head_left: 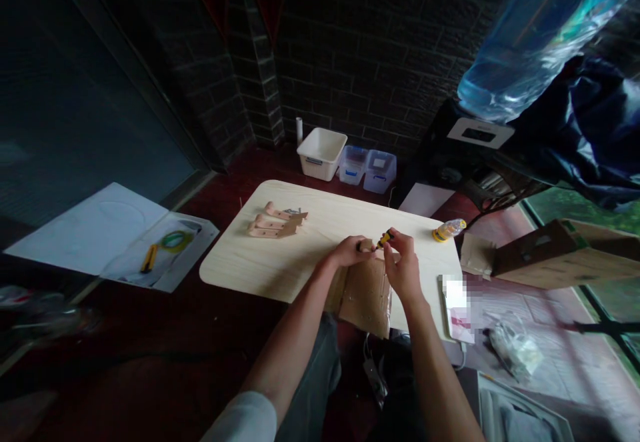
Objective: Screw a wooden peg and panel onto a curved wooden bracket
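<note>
"Where did you have the yellow-and-black hand tool?"

"You had it over the brown pad, pinched in the fingers of your right hand. It looked like a short screwdriver, though its tip was too small to make out."

"And your left hand?"

"Its fingers were closed on a small wooden piece, just beside the tool, at the far end of the pad. A dark patch showed under those fingertips; you couldn't have told from this view whether it was a hole, a fitting or shadow."

"How would the wood have handled for you?"

"Light and stiff, I'd judge, with a dry surface that gave fair grip. It was best taken by its sides, your fingers clear of the tool's tip. The tool seemed light too, and its thick handle was the place to hold."

"What about the pad beneath?"

"It overhung the table on your side. Its right edge shone like plastic film, so you could have expected some slip there."

"What else was hard to read?"

"The wooden parts on your left overlapped, the small metal bits behind them blurred together, and the slab-like device on your right was partly pixelated."
</note>
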Motion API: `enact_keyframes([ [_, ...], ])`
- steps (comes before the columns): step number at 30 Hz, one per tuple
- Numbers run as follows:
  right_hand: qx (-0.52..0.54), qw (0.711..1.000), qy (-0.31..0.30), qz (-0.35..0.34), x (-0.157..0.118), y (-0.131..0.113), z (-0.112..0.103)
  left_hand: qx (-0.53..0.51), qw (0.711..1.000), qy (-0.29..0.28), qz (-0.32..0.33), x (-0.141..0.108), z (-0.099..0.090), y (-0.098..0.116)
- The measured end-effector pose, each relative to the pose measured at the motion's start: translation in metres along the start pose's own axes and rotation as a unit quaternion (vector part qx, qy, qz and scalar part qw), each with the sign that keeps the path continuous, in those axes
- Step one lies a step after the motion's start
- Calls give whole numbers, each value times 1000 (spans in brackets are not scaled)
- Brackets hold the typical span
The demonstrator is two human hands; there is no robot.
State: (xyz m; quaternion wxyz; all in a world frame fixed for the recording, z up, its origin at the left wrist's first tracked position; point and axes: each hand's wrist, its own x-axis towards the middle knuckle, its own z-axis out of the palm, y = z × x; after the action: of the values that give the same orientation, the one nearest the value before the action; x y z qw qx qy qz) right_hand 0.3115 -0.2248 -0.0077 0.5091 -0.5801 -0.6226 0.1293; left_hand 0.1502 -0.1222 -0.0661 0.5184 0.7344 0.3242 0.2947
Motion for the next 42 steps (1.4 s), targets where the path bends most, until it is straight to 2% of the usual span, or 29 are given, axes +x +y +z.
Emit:
enact_keyframes([
  [5,2,1000,3,-6,-1,1,-3,-7,1000,14,-7,-2,4,6],
  [11,7,1000,-5,-7,-3,10,-3,-9,999,44,11,-7,7,0],
  [22,-31,999,-19,-39,7,6,-2,-32,998,10,45,1,1,-7],
  [27,-32,998,-29,-56,11,10,-2,-44,998,31,42,4,4,-11],
  [31,-33,995,-44,-78,14,15,-2,-53,998,17,43,5,1,-11],
  [37,-22,996,-47,-76,16,16,-2,-53,998,-10,41,4,-8,-11],
  [42,-20,996,-39,-81,15,18,-2,-57,997,-3,46,3,-7,-14],
])
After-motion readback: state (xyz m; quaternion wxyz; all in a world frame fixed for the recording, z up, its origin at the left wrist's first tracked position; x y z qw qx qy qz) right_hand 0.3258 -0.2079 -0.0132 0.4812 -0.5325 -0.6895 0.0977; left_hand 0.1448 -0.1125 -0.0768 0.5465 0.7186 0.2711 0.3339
